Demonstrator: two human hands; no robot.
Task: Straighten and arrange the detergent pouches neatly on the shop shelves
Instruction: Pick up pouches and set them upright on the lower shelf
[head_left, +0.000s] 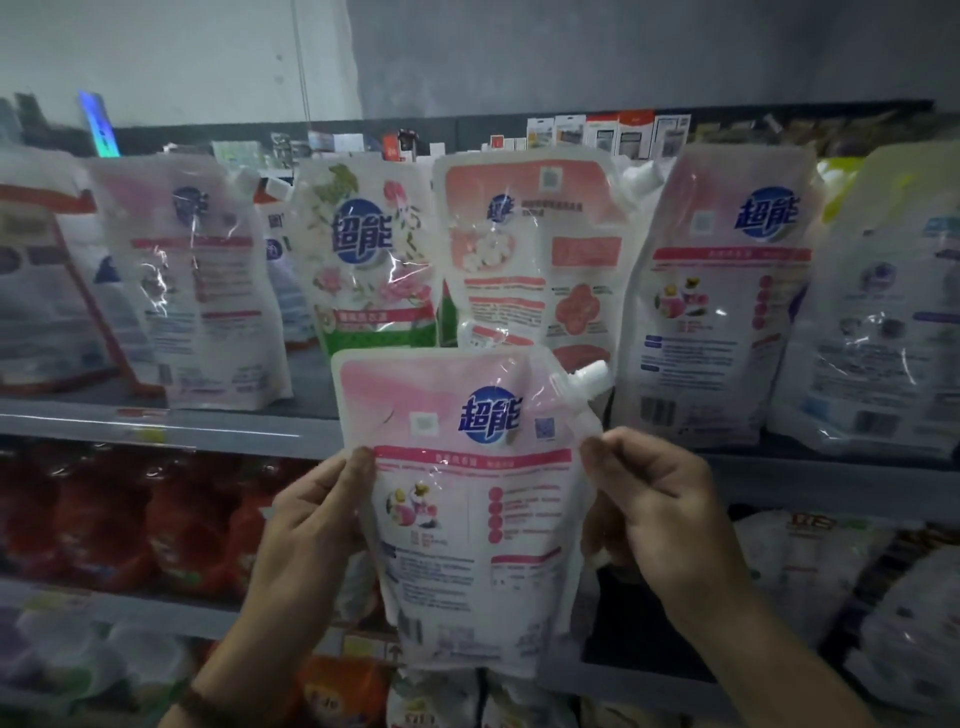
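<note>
Closest to the lens, the left hand (306, 525) and the right hand (660, 514) hold one detergent pouch (467, 519) upright in the air, in front of the shelves and just below the upper shelf (218, 427); it touches no shelf. Its blue oval logo reads 超能 in white; under it runs a pink band, then small print too blurred to read, a flower picture and a column of pink dots. The left thumb lies flat on the front of the pouch's left edge, the other left fingers curled behind it out of sight; the right fingers (615, 452) are bent and pinch the right edge just under the spout. The pouch is glossy, crinkled plastic film, white fading to pink at the top, with rounded corners and a white screw cap (589, 376) angled off its upper right corner.

On the upper shelf stand more soft pouches in a row: a floral pouch (363, 260) with the same 超能 logo and a green base; just beside it a salmon-backed pouch (535, 244) showing its printed back; further right a pink-banded pouch (727, 296), again marked 超能, leaning slightly. Red packs (104, 519) fill the shelf below on the left; small boxes (597, 136) line the top at the back.
</note>
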